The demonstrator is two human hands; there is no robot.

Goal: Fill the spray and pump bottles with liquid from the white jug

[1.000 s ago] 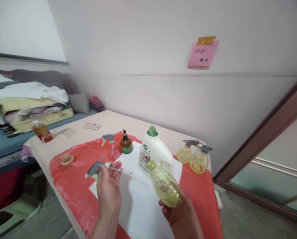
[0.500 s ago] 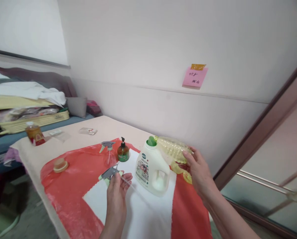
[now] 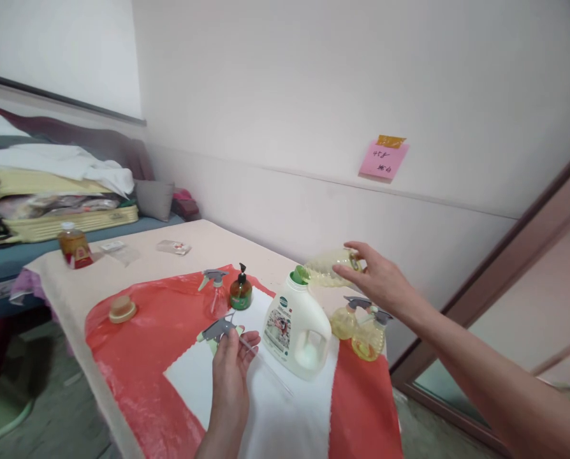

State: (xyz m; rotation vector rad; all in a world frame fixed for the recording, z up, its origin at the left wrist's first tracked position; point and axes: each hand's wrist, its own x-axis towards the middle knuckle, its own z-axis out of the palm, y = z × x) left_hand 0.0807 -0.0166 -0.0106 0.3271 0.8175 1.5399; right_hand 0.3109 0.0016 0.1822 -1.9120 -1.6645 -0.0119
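Right hand (image 3: 380,275) is clamped on the yellow bottle (image 3: 324,268), held tilted at right, its mouth apparently at the jug (image 3: 289,335), where steady alignment is advised; spray head (image 3: 218,328) is pinched by left hand (image 3: 231,376).

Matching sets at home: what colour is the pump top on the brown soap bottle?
The pump top is black; head view.
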